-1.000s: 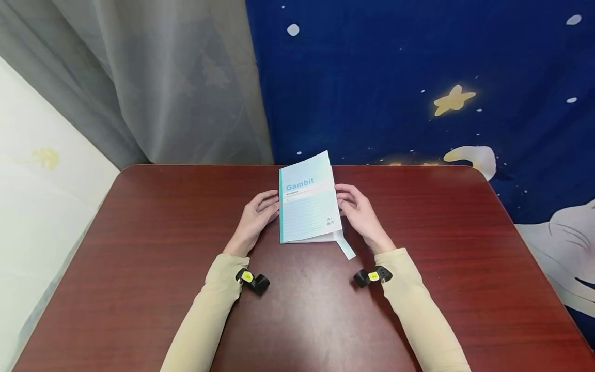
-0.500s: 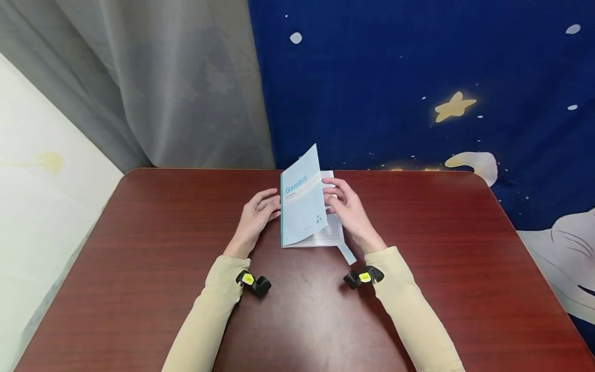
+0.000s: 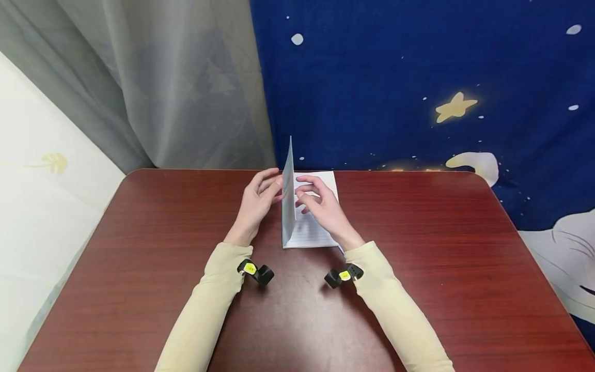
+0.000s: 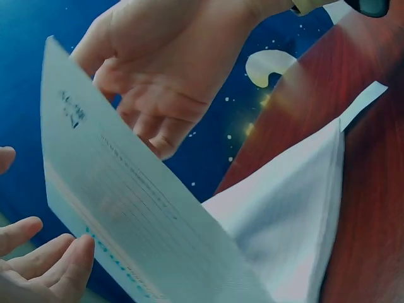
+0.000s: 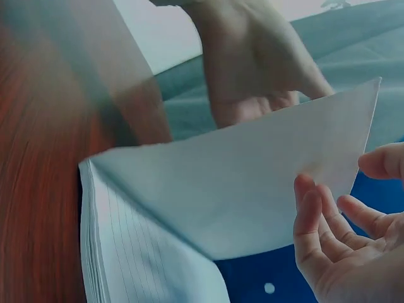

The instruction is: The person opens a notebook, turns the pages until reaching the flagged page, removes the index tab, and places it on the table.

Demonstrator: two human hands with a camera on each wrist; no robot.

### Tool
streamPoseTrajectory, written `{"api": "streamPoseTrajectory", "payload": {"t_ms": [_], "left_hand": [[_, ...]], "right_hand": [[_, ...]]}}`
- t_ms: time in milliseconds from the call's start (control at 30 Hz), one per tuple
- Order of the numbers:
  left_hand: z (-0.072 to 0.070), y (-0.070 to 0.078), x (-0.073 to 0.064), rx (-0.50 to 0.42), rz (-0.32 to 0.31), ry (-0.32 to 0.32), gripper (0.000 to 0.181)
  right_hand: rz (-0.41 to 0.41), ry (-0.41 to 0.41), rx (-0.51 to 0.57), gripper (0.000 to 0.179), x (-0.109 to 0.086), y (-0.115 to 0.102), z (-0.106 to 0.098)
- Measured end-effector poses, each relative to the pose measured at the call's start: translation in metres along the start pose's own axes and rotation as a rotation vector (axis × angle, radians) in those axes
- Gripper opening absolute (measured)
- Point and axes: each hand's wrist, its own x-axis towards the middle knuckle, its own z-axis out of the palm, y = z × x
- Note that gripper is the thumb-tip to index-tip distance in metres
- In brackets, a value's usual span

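Note:
A lined notebook [image 3: 312, 230] lies on the table, its cover [image 3: 288, 206] standing nearly upright along the spine at left. On the inner side of the cover, my right hand [image 3: 325, 209] has bent, loose fingertips at or against it, above the ruled page. My left hand [image 3: 252, 207] is on the outer side with relaxed fingers; in the left wrist view its fingertips [image 4: 81, 249] meet the printed face of the cover. Neither hand visibly pinches the cover. A pale strip [image 4: 364, 104] sticks out from the notebook's lower corner.
The notebook is near the far edge of the reddish-brown table [image 3: 186, 289]. Behind that edge hang a grey curtain [image 3: 195, 93] and a blue star-patterned cloth [image 3: 372, 93]. Both sleeves carry black wrist cameras, the left one [image 3: 255, 272] and the right one [image 3: 343, 276].
The cover has swung from a slight lift to nearly upright, turning leftward. My right hand has moved left with it over the page, and my left hand has shifted slightly up towards the cover.

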Motion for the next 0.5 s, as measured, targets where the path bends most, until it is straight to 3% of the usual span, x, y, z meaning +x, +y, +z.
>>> {"api": "streamPoseTrajectory", "payload": {"t_ms": [133, 333, 500], "left_hand": [[-0.005, 0.006, 0.001, 0.022, 0.039, 0.009, 0.046], [-0.015, 0.010, -0.002, 0.060, 0.040, -0.023, 0.055], [-0.025, 0.010, -0.006, 0.050, 0.057, -0.002, 0.052]], "right_hand": [[-0.013, -0.044, -0.008, 0.037, 0.002, 0.001, 0.011], [-0.007, -0.092, 0.009, 0.037, 0.003, 0.003, 0.022], [0.003, -0.126, 0.024, 0.037, 0.002, 0.004, 0.026]]}}
